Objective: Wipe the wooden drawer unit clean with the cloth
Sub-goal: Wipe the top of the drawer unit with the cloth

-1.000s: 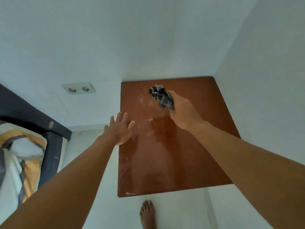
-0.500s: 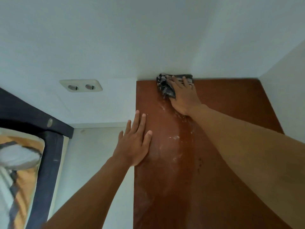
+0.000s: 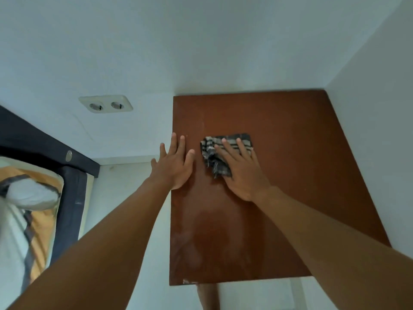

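Wiping the top of the wooden drawer unit point(image 3: 290, 175). It fills the centre and right of the frame, tucked into the corner where two white walls point(image 3: 201, 52) meet. Only the top panel shows; drawers not visible from here.

Right hand point(image 3: 241, 173): flat, fingers spread, palm pressing the cloth point(image 3: 223, 146) onto the panel just left of centre. Not pinching it, just pinning it under fingers and palm. Left hand point(image 3: 175, 163): open, fingers extended, resting on the panel's left edge, touching wood, holding nothing. Looks like a brace.

Handling:
- Cloth is a soft checked rag with frayed edges, bunched on its left side. Limp and light, so it will fold and ride up under the hand. Best driven with a flat palm on its middle, fingers splayed across the far edge so it stays spread.
- Panel is stiff, smooth, slightly glossy. Cloth should slide easily, so grip comes from downward pressure, not friction alone.
- Unit looks heavy enough not to shift; the left hand on the edge is cheap insurance.

Status, my read: pale smears and dusty patches show in the lower left of the panel, plus a chipped spot at the bottom-left corner. Upper right looks cleaner. Near edge is not done.

Elsewhere: double wall socket point(image 3: 106, 104) upper left, bed point(image 3: 33, 198) at far left.
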Demonstrator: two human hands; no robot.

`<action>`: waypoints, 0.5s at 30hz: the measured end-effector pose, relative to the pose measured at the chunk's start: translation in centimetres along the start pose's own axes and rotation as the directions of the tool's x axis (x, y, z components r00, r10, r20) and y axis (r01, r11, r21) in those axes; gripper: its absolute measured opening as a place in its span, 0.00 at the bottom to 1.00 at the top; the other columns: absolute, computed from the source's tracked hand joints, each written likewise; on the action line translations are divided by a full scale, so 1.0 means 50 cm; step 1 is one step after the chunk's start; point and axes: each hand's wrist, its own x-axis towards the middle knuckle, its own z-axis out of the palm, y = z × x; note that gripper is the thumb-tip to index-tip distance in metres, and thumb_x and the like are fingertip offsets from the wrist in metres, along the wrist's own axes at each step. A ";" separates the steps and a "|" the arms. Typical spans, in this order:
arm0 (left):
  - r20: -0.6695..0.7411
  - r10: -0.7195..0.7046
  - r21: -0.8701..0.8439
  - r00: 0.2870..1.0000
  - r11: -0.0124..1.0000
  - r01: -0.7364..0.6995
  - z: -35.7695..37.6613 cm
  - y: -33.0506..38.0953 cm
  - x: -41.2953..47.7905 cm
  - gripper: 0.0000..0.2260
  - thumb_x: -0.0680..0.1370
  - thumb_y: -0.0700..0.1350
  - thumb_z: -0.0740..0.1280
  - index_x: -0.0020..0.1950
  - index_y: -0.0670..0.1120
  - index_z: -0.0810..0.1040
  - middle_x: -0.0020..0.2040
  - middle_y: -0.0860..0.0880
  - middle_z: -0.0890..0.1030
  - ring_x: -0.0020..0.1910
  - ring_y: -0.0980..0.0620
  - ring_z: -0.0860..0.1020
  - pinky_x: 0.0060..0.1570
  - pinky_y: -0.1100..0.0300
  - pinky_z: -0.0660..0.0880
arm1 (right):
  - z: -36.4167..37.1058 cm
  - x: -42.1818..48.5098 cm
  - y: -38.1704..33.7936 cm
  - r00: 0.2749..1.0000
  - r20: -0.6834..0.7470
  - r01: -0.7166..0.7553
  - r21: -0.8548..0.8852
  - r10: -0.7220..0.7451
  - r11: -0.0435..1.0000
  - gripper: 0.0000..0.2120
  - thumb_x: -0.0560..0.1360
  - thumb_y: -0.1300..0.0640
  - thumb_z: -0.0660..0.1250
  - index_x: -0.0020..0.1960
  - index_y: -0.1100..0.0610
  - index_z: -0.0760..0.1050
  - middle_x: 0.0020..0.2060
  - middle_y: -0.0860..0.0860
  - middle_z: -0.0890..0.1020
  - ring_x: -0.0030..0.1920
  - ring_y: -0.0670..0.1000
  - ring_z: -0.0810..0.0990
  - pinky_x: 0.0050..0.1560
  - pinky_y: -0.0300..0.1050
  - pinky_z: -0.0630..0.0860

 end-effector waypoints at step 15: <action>0.030 -0.046 0.093 0.998 0.995 0.043 0.092 -0.004 -0.234 0.30 0.85 0.61 0.41 0.85 0.51 0.45 0.84 0.52 0.41 0.83 0.42 0.39 0.76 0.32 0.49 | 0.149 -0.460 -0.069 0.979 -0.037 0.202 0.102 -0.199 0.974 0.33 0.77 0.51 0.65 0.80 0.46 0.60 0.81 0.46 0.59 0.81 0.58 0.51 0.78 0.63 0.51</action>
